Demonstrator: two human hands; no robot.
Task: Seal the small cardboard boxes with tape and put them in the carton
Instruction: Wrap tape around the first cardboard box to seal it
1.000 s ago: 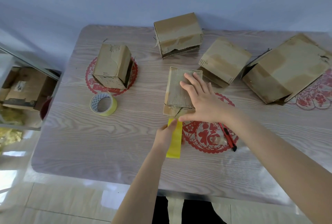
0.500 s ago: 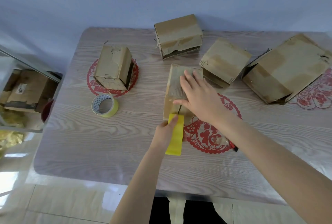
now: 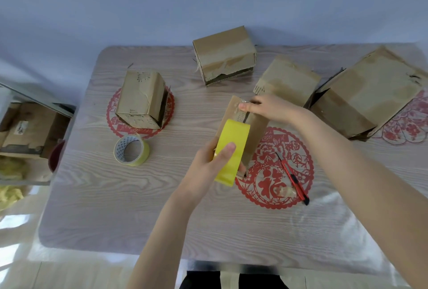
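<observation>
The near strip of the table lies open, and only the knife lies right of centre. Beyond stand the roll and left box, held box, far box, right box and big box — with a wide gap between left and far boxes.

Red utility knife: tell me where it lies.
Head view, right of centre: the red utility knife lies on the round red paper-cut decoration, right of the yellow tape strip.

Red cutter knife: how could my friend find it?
Start at the wooden table and find the big round red paper-cut near its front middle. The utility knife lies slanted on that circle's right side. Nothing else there is a thin red-and-black stick.
</observation>
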